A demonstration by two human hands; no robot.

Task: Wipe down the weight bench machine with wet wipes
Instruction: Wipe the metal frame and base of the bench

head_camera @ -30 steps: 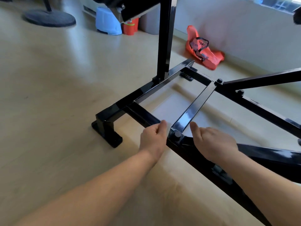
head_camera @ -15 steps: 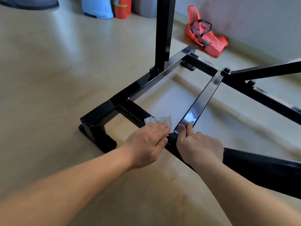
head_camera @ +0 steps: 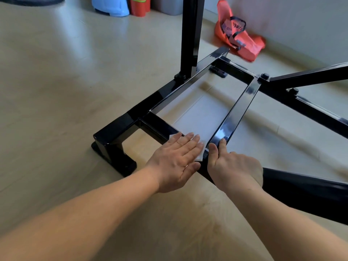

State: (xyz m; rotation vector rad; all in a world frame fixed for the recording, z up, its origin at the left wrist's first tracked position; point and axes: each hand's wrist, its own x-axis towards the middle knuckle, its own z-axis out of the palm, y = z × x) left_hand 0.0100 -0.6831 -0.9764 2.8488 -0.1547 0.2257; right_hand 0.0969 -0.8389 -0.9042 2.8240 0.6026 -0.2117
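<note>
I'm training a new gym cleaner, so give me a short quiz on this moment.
1. True or false: the left hand lies flat on the wipe.
2. The bag by the wall is: A blue, B orange, C green.
3. Fill in: the right hand holds the black ____.
Key: 1 true; 2 B; 3 frame.

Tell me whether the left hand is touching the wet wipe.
Touching. The head view shows the left hand lying flat on the wet wipe, pressing it onto the black frame bar.
</note>
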